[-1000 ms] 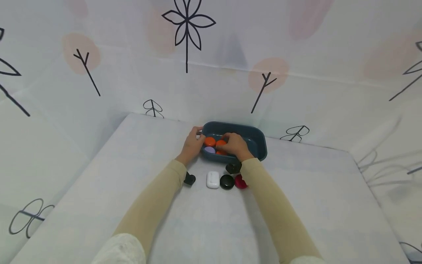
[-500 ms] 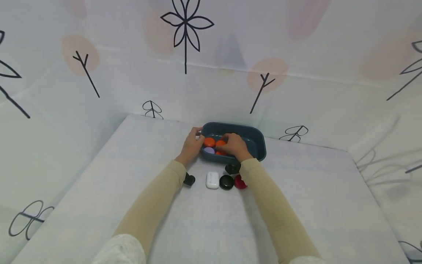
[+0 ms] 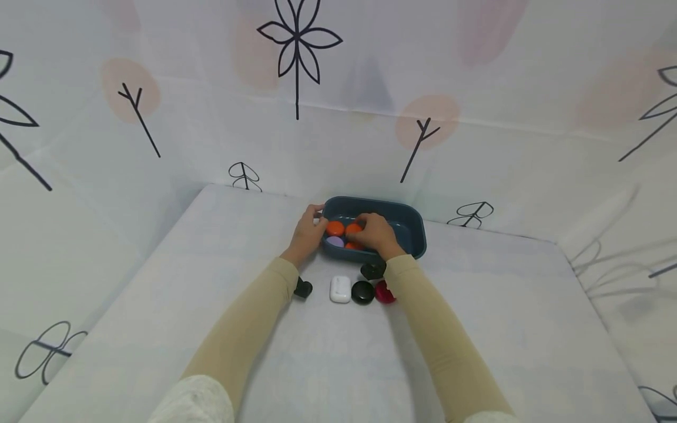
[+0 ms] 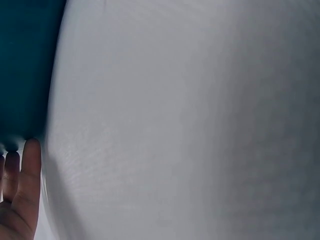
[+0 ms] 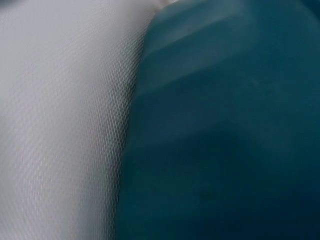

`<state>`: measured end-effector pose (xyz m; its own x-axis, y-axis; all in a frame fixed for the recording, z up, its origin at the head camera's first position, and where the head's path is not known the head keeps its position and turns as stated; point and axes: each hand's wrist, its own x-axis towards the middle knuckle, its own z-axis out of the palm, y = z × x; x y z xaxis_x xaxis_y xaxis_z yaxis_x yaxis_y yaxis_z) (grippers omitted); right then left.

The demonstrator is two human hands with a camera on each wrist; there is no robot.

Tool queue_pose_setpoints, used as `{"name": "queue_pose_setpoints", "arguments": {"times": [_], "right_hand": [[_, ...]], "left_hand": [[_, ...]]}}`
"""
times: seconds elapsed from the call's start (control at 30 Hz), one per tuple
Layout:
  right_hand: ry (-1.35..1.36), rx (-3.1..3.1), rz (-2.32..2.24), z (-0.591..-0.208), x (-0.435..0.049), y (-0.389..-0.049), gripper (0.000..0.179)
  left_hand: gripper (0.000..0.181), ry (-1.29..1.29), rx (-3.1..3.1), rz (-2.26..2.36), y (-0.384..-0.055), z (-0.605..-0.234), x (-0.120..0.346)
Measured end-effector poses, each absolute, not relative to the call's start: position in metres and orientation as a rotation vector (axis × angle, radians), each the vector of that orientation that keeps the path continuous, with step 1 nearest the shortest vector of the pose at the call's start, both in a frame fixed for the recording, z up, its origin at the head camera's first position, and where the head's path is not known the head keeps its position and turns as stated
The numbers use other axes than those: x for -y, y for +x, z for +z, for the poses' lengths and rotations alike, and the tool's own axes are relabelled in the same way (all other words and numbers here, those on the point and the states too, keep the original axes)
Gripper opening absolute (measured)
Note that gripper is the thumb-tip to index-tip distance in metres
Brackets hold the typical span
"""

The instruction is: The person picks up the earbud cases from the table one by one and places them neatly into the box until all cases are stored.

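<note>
Curling round the inner orange disc (image 3: 354, 227) — how firmly I cannot tell — the right hand (image 3: 376, 233) is inside the teal tray (image 3: 409, 235). Two other orange discs (image 3: 335, 228) and a lilac disc (image 3: 335, 241), seemingly settled, lie toward eight o'clock; at nine, the left hand (image 3: 307, 233), fingers nearly straight, touches its wall. Outside remain: black heart-shaped piece (image 3: 303, 288) at eight, white case (image 3: 340, 289) at seven, round black disc (image 3: 362, 292) and dark faceted piece (image 3: 372, 270) at six, red piece (image 3: 384, 292) nearing five.

- Glossy orange round disc (image 3: 353, 227): partly hidden by the thumb and finger of the right hand's grip (image 3: 376, 234).
- Shiny crimson round piece (image 3: 383, 292): partly behind the beige fabric right sleeve (image 3: 441, 329).
- Dark teal plastic bin (image 4: 22, 65): cut off by the left wrist view's edge, blurred in the right wrist view.
</note>
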<state>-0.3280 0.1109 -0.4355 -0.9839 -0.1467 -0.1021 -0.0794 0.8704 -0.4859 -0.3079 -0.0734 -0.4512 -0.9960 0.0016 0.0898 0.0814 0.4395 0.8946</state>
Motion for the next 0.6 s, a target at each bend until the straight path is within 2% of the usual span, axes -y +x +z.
{"name": "queue_pose_setpoints", "arguments": {"times": [0.6], "right_hand": [[-0.311, -3.017, -0.823, -0.419, -0.112, -0.317, 0.051]], "left_hand": [[0.043, -0.108, 2.595, -1.599, -0.31, -0.455, 0.075]]}}
